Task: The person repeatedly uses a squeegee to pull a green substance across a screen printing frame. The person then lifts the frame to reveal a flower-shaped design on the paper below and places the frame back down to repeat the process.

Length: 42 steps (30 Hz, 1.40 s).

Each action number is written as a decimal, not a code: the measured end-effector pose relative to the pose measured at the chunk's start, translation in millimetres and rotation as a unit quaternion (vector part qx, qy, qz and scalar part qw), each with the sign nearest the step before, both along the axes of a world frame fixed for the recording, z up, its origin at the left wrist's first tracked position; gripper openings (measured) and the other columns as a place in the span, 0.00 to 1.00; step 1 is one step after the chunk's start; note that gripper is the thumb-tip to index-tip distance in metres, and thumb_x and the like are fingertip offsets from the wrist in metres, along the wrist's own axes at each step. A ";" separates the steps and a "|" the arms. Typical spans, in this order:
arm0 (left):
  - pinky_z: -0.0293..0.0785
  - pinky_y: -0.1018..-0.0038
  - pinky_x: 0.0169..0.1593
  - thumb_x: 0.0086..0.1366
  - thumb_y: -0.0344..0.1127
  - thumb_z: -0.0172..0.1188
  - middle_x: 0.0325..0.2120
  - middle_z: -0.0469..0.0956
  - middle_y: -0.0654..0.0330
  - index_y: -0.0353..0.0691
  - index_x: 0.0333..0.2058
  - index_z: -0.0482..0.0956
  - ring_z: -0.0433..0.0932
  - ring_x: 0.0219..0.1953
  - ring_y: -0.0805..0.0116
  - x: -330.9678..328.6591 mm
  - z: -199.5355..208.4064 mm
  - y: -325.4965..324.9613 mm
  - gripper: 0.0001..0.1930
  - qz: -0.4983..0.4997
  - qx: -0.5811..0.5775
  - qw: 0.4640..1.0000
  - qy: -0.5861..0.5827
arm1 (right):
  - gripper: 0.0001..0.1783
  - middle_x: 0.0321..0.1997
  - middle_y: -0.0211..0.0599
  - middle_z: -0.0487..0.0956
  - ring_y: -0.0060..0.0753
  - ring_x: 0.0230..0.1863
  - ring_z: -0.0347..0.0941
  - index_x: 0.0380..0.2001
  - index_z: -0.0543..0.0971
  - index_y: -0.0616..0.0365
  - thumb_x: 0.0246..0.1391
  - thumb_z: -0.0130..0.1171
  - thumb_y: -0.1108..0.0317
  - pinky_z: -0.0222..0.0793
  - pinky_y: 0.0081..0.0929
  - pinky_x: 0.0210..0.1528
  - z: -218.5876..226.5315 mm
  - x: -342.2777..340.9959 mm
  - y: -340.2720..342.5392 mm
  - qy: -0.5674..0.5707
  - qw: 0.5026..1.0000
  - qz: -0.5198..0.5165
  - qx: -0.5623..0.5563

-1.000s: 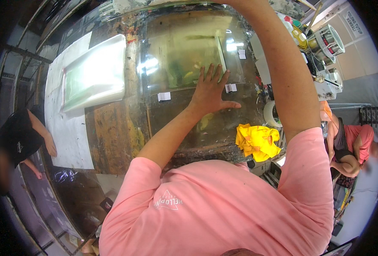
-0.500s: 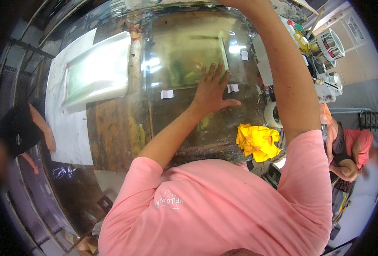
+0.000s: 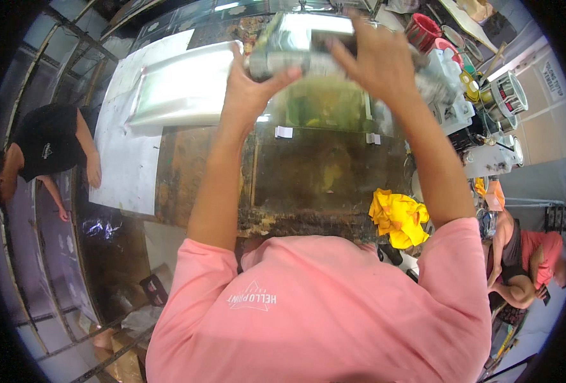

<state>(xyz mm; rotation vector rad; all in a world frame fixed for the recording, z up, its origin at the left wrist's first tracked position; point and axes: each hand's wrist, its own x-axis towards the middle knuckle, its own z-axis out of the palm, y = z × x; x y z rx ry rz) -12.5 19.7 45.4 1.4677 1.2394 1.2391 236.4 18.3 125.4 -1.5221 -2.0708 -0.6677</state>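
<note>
Both my hands are at the far side of the worktable (image 3: 283, 179), on a blurred rectangular frame (image 3: 280, 62) with a shiny panel, tilted above the surface. My left hand (image 3: 248, 92) grips its left end, the thumb along the near edge. Smeared by motion, my right hand (image 3: 385, 60) is at the right end, fingers bent over it; their tips are hard to make out. Beneath the frame lies a glossy, greenish see-through sheet (image 3: 321, 105). Two small white tabs sit along its near edge, a left tab (image 3: 283, 132) and a right tab (image 3: 373, 138).
Left of me, a stack of clear plastic sheets (image 3: 184, 89) rests on white paper (image 3: 126, 172). A crumpled yellow cloth (image 3: 398, 219) lies at the near right edge. Tubs and cans (image 3: 503, 96) crowd the right. One person (image 3: 50, 143) is at left, another (image 3: 538, 255) sits at right.
My left hand has left the flat sheet and moved up to the frame. My right arm, previously stretched beyond the top edge, has come back with the frame now in view.
</note>
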 end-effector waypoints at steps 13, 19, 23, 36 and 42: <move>0.58 0.53 0.65 0.33 0.72 0.82 0.48 0.74 0.56 0.40 0.59 0.82 0.68 0.57 0.53 -13.5 -116.7 -49.3 0.57 0.057 0.066 0.901 0.425 | 0.24 0.39 0.43 0.83 0.51 0.42 0.81 0.42 0.85 0.51 0.64 0.62 0.41 0.78 0.49 0.41 -126.2 2.7 -67.4 0.080 0.937 0.070 -0.334; 0.59 0.57 0.60 0.32 0.75 0.80 0.44 0.75 0.57 0.36 0.63 0.79 0.71 0.53 0.56 -17.1 -121.3 -43.0 0.62 0.025 0.063 0.910 0.409 | 0.19 0.38 0.39 0.81 0.46 0.41 0.81 0.42 0.84 0.50 0.62 0.65 0.46 0.80 0.44 0.38 -160.2 7.6 -43.3 0.057 0.966 0.073 -0.240; 0.62 0.56 0.58 0.32 0.69 0.84 0.43 0.74 0.58 0.40 0.60 0.81 0.71 0.51 0.55 -17.5 -121.4 -44.7 0.57 0.031 0.085 0.916 0.390 | 0.21 0.41 0.35 0.81 0.44 0.43 0.80 0.45 0.85 0.49 0.64 0.62 0.44 0.79 0.45 0.41 -178.4 21.8 59.4 0.043 0.980 0.060 -0.183; 0.63 0.65 0.49 0.36 0.75 0.79 0.26 0.76 0.60 0.36 0.71 0.70 0.71 0.33 0.61 -19.5 -126.2 -45.9 0.68 0.041 0.118 0.929 0.348 | 0.27 0.41 0.40 0.83 0.49 0.45 0.83 0.48 0.85 0.44 0.65 0.56 0.35 0.79 0.51 0.43 -166.4 48.3 184.0 0.020 0.975 0.038 -0.218; 0.64 0.63 0.50 0.38 0.75 0.78 0.27 0.78 0.57 0.33 0.71 0.69 0.73 0.33 0.61 -19.5 -130.9 -45.7 0.67 0.045 0.156 0.926 0.340 | 0.22 0.40 0.41 0.82 0.48 0.41 0.83 0.45 0.81 0.47 0.65 0.59 0.40 0.81 0.48 0.38 -151.8 18.7 43.7 0.017 0.974 0.035 -0.224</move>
